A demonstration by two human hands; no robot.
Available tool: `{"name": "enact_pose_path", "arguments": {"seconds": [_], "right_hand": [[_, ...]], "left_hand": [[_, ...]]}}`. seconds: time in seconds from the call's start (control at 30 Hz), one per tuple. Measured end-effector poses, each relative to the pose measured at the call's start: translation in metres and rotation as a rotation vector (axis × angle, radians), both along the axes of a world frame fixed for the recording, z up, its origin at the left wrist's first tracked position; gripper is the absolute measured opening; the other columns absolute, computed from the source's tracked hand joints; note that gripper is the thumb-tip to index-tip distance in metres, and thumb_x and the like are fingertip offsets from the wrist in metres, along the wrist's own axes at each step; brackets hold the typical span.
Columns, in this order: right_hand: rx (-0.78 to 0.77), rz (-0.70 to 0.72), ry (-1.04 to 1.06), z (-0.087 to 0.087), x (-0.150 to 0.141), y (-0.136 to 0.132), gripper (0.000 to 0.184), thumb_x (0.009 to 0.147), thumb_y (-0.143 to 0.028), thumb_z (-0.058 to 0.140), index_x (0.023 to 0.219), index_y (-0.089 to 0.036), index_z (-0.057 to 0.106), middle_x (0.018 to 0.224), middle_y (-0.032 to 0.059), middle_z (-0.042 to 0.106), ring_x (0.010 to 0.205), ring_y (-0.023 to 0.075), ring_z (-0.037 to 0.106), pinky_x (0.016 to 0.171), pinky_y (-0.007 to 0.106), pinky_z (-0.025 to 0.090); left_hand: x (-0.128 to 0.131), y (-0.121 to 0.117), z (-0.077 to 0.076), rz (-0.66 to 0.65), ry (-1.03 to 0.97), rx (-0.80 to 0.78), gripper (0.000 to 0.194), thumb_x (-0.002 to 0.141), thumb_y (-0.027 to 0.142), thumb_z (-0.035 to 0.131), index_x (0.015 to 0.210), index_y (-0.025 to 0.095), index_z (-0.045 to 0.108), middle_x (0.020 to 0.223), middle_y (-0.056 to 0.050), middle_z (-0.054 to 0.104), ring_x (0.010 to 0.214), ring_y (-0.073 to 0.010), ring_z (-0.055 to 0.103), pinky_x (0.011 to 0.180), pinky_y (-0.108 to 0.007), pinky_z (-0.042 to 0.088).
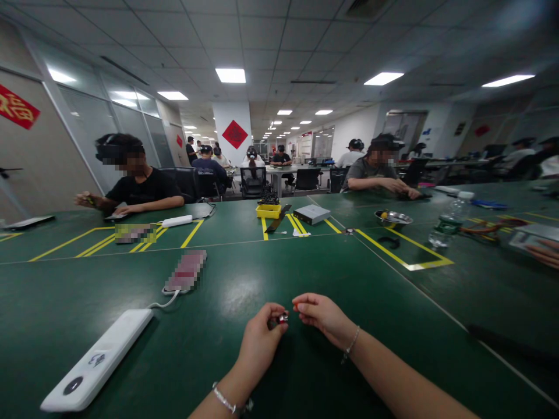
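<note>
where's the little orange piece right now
In the head view, the little orange piece is low, near centre, pinched in the right hand over the green table, just right of the left hand.

The desk (327, 267) is finished smooth and glossy. Shiny metal is seen on the held piece (283, 318) and bowl (402, 219).

Head-worn view, facing forward and down across the green table (238, 279); left hand (262, 336) and right hand (322, 317) near, white pillar (231, 110) far
</note>
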State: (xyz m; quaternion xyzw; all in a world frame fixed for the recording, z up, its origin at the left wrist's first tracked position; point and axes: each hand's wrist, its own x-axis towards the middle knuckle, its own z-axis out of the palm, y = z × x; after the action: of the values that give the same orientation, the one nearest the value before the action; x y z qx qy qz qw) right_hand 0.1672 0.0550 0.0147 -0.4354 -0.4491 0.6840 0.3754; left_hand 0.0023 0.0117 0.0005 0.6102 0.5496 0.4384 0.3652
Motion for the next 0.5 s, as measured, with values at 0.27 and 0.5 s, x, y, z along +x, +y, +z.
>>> {"name": "enact_pose_path", "arguments": {"seconds": [0.27,0.5], "right_hand": [[0.100,-0.064,-0.090,0.000,-0.011,-0.006,0.023,0.057,-0.029,0.069,0.075,-0.015,0.063,0.069,0.0005,0.063,0.062,0.0099,0.053,0.061,0.025,0.039],[0.196,-0.097,-0.095,0.001,-0.025,-0.014,0.026,0.054,-0.032,0.070,0.073,-0.015,0.067,0.066,0.0017,0.066,0.062,0.0131,0.055,0.064,0.028,0.042]], "left_hand": [[0.001,-0.001,0.001,0.097,0.185,0.164,0.012,0.065,0.017,0.055,0.076,0.020,0.061,0.075,0.000,0.062,0.070,-0.0156,0.056,0.066,-0.028,0.042],[0.006,-0.005,0.002,0.132,0.175,0.210,0.012,0.067,0.014,0.052,0.076,0.020,0.058,0.071,0.002,0.060,0.067,-0.0142,0.055,0.063,-0.026,0.041]]}}
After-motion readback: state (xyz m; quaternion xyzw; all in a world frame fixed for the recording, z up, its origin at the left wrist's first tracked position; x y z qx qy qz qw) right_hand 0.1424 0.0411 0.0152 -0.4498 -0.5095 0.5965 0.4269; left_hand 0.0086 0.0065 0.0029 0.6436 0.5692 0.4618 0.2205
